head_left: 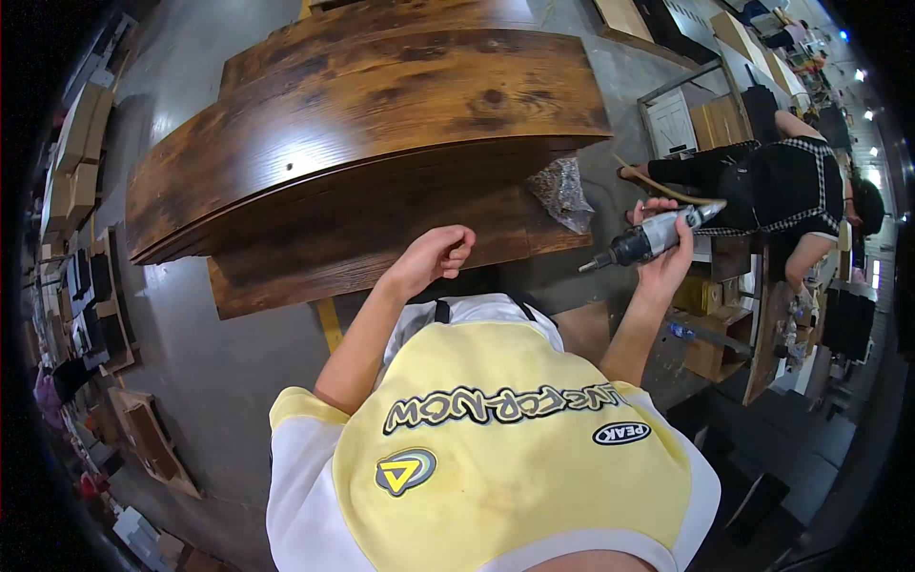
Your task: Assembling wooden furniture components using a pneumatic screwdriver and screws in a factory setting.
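Note:
My right hand [670, 270] grips a grey and black air screwdriver [648, 238]. Its bit points left, and a tan hose runs from its rear end. My left hand [434, 260] hovers in front of the brown wooden furniture piece [372, 105], apart from it. The left fingers are curled in; whatever they may hold is hidden. The furniture has a wood-grain top board with a small dark hole, and a lower board [276, 286] sticks out beneath it. A crumpled clear plastic bag [562, 195] sits on the lower board at its right end, left of the screwdriver.
Another person in black [777, 186] bends over a bench at the right. Cardboard boxes [720, 124] and a white panelled door [674, 124] stand near them. Behind my piece lies another brown board [276, 52]. Stacked boxes [81, 143] line the far left.

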A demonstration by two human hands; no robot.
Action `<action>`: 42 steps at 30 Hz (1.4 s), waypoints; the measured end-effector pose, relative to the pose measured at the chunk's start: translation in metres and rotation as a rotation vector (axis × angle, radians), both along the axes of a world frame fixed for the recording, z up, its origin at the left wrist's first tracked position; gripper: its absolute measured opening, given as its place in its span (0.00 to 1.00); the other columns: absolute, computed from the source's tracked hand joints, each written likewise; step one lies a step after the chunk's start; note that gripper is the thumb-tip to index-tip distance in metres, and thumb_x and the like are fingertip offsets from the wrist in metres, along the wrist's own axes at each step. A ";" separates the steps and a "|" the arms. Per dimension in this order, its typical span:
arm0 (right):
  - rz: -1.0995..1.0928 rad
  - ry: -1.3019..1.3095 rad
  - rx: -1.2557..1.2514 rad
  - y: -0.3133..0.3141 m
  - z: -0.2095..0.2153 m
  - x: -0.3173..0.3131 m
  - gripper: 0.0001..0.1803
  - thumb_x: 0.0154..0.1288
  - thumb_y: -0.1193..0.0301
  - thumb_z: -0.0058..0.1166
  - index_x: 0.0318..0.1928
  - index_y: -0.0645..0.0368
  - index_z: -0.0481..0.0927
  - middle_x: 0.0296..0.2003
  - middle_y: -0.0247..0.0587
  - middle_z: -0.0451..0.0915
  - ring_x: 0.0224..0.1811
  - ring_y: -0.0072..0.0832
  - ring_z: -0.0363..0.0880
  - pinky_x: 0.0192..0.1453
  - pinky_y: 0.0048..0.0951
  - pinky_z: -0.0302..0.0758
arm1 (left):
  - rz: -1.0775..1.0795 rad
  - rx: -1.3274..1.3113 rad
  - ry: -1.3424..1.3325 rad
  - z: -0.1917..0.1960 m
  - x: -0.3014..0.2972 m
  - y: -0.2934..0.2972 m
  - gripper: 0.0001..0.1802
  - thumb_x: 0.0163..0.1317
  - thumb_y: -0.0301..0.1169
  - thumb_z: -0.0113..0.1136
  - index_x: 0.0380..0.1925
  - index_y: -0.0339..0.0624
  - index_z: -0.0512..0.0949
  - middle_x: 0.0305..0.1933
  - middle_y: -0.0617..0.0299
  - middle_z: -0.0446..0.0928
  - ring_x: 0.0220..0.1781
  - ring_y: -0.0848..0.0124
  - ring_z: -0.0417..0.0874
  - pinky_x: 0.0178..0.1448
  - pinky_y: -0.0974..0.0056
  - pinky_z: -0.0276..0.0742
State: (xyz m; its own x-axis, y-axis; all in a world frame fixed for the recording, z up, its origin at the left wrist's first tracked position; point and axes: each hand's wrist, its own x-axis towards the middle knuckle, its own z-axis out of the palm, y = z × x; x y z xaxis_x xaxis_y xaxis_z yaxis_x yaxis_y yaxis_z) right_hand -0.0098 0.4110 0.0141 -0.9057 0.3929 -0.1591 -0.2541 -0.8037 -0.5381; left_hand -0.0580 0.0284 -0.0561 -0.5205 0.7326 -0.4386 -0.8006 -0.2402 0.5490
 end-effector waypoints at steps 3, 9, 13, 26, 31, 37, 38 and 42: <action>0.071 0.185 0.101 0.013 0.036 -0.014 0.17 0.70 0.69 0.53 0.56 0.60 0.73 0.50 0.44 0.78 0.57 0.41 0.78 0.72 0.54 0.70 | -0.069 0.140 0.127 0.042 -0.006 0.051 0.17 0.82 0.44 0.45 0.39 0.43 0.72 0.25 0.74 0.58 0.25 0.80 0.54 0.29 0.72 0.52; 0.146 0.374 0.144 0.022 0.097 -0.050 0.19 0.70 0.67 0.50 0.58 0.60 0.70 0.49 0.44 0.77 0.55 0.41 0.80 0.70 0.59 0.73 | -0.117 0.162 0.409 0.091 0.010 0.127 0.27 0.84 0.49 0.37 0.37 0.38 0.74 0.21 0.75 0.56 0.23 0.80 0.52 0.29 0.70 0.50; 0.134 0.424 0.208 0.022 0.108 -0.069 0.18 0.70 0.68 0.49 0.57 0.62 0.70 0.48 0.46 0.77 0.54 0.43 0.80 0.68 0.60 0.75 | -0.023 0.183 0.471 0.092 0.024 0.158 0.32 0.84 0.51 0.32 0.37 0.37 0.77 0.20 0.75 0.56 0.22 0.79 0.52 0.28 0.69 0.50; 0.242 0.381 0.254 0.006 0.090 -0.083 0.16 0.70 0.70 0.48 0.55 0.61 0.69 0.47 0.47 0.77 0.53 0.42 0.82 0.68 0.56 0.77 | 0.162 0.324 0.314 0.082 0.045 0.173 0.31 0.85 0.49 0.29 0.39 0.37 0.77 0.19 0.75 0.55 0.22 0.78 0.53 0.30 0.68 0.54; 0.170 0.339 0.211 0.003 0.084 -0.079 0.15 0.70 0.71 0.48 0.55 0.60 0.69 0.46 0.47 0.77 0.52 0.43 0.81 0.68 0.57 0.77 | 0.156 0.329 0.307 0.086 0.042 0.167 0.31 0.85 0.49 0.29 0.40 0.38 0.76 0.19 0.75 0.55 0.22 0.78 0.53 0.29 0.69 0.54; 0.017 0.294 0.202 -0.006 0.088 -0.066 0.15 0.69 0.73 0.48 0.55 0.61 0.69 0.46 0.47 0.77 0.50 0.42 0.81 0.67 0.57 0.77 | 0.108 0.360 0.262 0.087 0.032 0.163 0.30 0.85 0.50 0.29 0.41 0.38 0.75 0.20 0.75 0.53 0.22 0.79 0.53 0.28 0.70 0.53; 0.002 0.292 0.208 -0.007 0.089 -0.065 0.15 0.69 0.73 0.48 0.55 0.61 0.69 0.46 0.47 0.77 0.50 0.42 0.81 0.67 0.57 0.77 | 0.096 0.353 0.265 0.086 0.031 0.163 0.30 0.85 0.50 0.29 0.41 0.38 0.75 0.20 0.75 0.53 0.22 0.79 0.52 0.28 0.70 0.53; -0.032 0.295 0.261 -0.009 0.092 -0.063 0.16 0.67 0.74 0.49 0.55 0.61 0.70 0.44 0.47 0.78 0.49 0.42 0.81 0.66 0.57 0.78 | 0.022 0.331 0.315 0.083 0.020 0.155 0.29 0.84 0.51 0.33 0.41 0.38 0.75 0.20 0.75 0.53 0.22 0.80 0.52 0.28 0.70 0.52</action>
State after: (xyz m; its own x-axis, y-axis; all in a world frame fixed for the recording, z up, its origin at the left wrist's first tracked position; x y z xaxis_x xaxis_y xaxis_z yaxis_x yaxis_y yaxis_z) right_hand -0.0723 0.4017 0.1057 -0.8845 0.4142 0.2148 -0.4506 -0.6387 -0.6238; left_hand -0.0380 0.1830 0.0271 -0.6077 0.7941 -0.0001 -0.5996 -0.4588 0.6557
